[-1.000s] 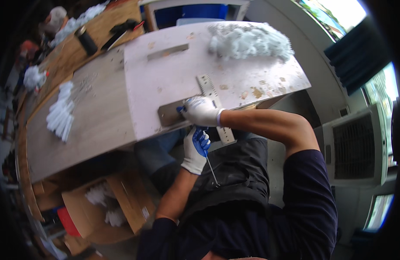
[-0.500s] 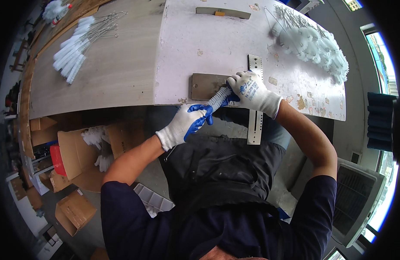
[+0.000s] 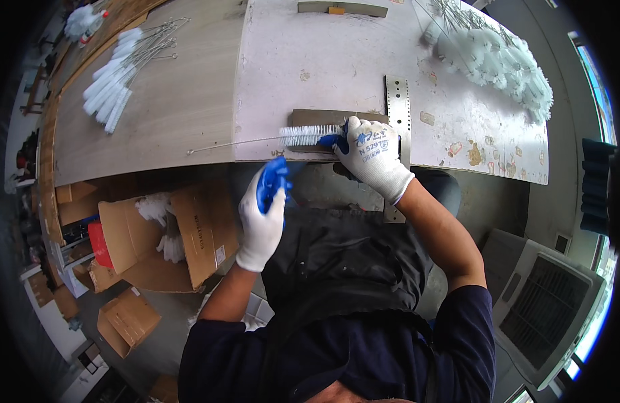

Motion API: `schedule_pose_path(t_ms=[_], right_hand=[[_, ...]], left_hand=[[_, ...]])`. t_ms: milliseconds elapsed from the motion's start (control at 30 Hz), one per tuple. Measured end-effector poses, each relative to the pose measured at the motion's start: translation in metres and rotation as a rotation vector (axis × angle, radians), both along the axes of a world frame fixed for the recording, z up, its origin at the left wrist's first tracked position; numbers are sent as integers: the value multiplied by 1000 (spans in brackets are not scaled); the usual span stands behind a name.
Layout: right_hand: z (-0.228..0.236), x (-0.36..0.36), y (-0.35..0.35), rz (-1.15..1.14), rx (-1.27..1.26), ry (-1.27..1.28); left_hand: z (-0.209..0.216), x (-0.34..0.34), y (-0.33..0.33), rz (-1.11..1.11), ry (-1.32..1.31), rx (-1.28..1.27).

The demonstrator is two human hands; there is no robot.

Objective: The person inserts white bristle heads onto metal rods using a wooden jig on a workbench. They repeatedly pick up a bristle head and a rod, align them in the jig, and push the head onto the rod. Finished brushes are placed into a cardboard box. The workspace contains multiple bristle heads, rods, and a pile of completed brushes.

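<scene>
My right hand (image 3: pixel 373 151), in a white glove with blue coating, grasps the bristled end of a white brush with a thin wire stem (image 3: pixel 308 136) along the bench's (image 3: pixel 310 60) near edge, by a flat grey metal plate (image 3: pixel 310 117). My left hand (image 3: pixel 263 211), gloved alike, is free, fingers loosely bent, just off that edge. Fluffy white brushes (image 3: pixel 494 64) lie heaped toward the far right corner.

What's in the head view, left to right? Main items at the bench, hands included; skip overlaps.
Fanned white brushes → left hand → right hand, gripping a white brush → heap of white brushes → dark curtain.
</scene>
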State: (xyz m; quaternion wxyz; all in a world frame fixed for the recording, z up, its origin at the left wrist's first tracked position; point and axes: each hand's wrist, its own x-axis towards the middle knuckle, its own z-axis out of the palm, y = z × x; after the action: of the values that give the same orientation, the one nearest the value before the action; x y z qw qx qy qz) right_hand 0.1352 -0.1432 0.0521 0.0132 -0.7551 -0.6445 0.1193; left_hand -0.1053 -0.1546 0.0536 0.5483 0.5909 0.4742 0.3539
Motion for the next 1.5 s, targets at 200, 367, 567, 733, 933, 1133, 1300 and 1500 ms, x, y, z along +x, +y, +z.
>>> schedule_pose_path(t_ms=[200,367,567,733,933,1133,1300,1500], right_hand=[[3,-3,2,10,88,-1],[6,14,7,157,91,15],[-4,47,7,404,175,6],[-24,50,5,430,369,98],[-12,46,6,325,317,107],[-6,22,17,233,301,48],[-12,29,10,288,411,-15],[-7,31,3,356,462,41]], left_hand=[[-11,72,60,416,-660,-288],[-18,104,119,511,-586,-288],[-5,138,141,397,-418,-278],[-3,209,150,95,-117,-264],[-9,210,158,-43,-47,-228],[-38,153,194,-5,332,285],[7,37,225,153,486,480],[12,-139,357,578,1232,880]])
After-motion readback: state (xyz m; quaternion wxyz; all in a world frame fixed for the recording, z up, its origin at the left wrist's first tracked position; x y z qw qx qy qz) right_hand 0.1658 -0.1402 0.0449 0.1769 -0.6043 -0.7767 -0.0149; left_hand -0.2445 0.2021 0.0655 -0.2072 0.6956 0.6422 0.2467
